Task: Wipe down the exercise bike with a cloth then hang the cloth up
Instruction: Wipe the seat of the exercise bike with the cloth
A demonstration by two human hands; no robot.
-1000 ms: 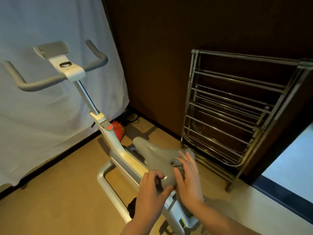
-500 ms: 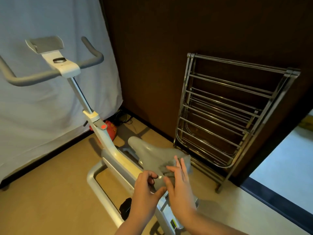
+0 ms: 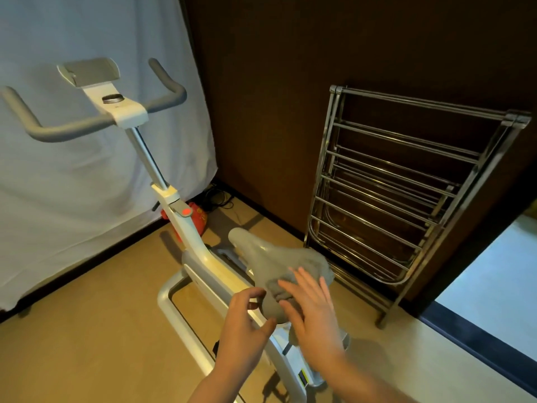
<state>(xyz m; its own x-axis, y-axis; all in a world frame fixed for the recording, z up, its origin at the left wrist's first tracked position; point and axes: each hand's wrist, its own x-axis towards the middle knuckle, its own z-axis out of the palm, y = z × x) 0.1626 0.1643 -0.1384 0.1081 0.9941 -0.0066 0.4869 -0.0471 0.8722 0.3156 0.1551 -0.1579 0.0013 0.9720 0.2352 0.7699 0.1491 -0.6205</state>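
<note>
Both forearms were bare, with no sleeve showing at either wrist. The left hand (image 3: 244,330) and the right hand (image 3: 313,318) wore no gloves, rings or watch.

The room is dim and warm-toned, the dark brown wall (image 3: 261,97) swallowing most detail. Cooler, brighter light falls on the white curtain (image 3: 72,170) at left and the pale floor area (image 3: 494,271) at lower right. The bike frame (image 3: 203,266) casts soft shadows onto the tan floor (image 3: 87,330). Faint highlights glint on the metal drying rack (image 3: 406,184). The right hand (image 3: 315,315) and left hand (image 3: 247,330) look slightly motion-blurred. Wide-angle distortion bends straight lines near the edges, and the picture is soft overall.
</note>
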